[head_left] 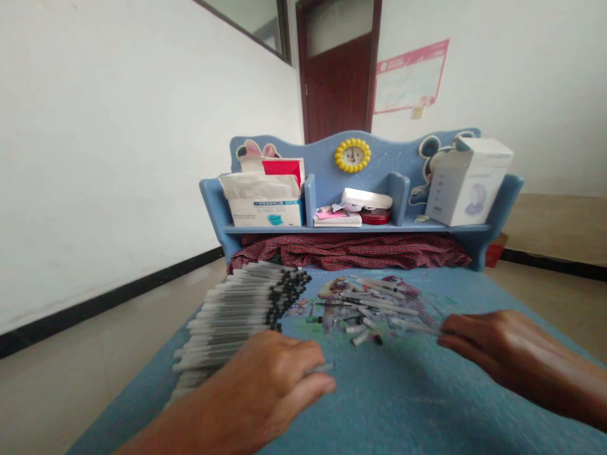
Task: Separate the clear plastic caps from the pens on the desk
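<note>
My left hand (279, 382) is closed in front of the stacked pens, thumb and forefinger pinching a thin greyish pen (322, 368) with its end poking out to the right. Most of that pen is hidden in the fist. On the right, my right hand (493, 347) pinches the end of a translucent pen barrel (415, 327), blurred by motion, which points left over the loose parts. A thick stack of pens (232, 316) with black ends lies along the table's left side. Between the hands and farther back is a scattered pile of pen parts (374, 303), whitish tubes and dark pieces.
The blue table (403, 398) has a raised shelf (279, 230) at its far edge. On it stand a mask box (265, 208), a stack of papers (336, 219), a red round tin (375, 217) and a white box (467, 183). Checked cloth (351, 251) lies beneath.
</note>
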`<control>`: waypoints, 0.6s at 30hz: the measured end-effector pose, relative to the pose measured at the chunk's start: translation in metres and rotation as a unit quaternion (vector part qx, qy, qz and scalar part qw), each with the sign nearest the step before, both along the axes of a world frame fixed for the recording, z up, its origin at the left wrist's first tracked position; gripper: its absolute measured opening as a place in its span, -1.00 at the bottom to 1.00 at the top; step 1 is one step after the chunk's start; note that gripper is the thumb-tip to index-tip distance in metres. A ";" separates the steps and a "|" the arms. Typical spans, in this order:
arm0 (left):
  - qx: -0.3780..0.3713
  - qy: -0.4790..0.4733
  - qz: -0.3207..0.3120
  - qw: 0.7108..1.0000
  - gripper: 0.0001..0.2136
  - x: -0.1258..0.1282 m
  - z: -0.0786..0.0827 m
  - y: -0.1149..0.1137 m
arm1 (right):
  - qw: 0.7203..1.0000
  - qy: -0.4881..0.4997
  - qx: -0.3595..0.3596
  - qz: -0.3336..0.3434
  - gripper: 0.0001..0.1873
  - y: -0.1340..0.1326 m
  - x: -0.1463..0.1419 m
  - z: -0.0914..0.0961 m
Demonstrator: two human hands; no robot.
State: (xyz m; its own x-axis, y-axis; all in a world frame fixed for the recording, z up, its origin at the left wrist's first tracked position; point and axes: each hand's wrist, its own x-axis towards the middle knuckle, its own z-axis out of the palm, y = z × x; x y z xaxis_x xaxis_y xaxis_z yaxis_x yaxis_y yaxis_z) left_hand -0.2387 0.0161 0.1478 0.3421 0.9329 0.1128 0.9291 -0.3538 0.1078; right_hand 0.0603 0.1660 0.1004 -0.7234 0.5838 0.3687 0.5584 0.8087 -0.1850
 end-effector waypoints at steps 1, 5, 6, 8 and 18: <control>-0.021 0.032 0.003 0.999 -0.75 0.008 -0.006 0.013 | 0.998 -0.058 0.018 0.014 -0.67 0.005 -0.020 0.002; 0.021 0.133 0.059 0.989 -0.86 0.030 -0.034 0.060 | 0.982 -0.149 0.113 -0.003 -0.73 0.019 -0.094 -0.004; 0.026 0.142 0.060 0.988 -0.85 0.032 -0.039 0.067 | 0.981 -0.151 0.122 0.000 -0.74 0.021 -0.106 -0.007; 0.037 0.150 0.063 0.986 -0.85 0.031 -0.045 0.075 | 0.980 -0.153 0.131 0.003 -0.75 0.025 -0.123 -0.013; 0.036 0.151 0.146 0.977 -0.85 -0.034 -0.013 0.043 | 0.977 -0.126 0.167 -0.031 -0.73 0.038 -0.128 -0.022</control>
State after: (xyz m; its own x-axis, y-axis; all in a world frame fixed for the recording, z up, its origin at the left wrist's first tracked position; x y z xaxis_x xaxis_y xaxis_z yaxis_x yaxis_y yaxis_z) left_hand -0.2724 0.0594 0.1348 0.0907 0.9890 0.1169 0.9772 -0.0657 -0.2020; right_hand -0.0673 0.2039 0.0788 -0.7834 0.5065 0.3600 0.6013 0.7641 0.2335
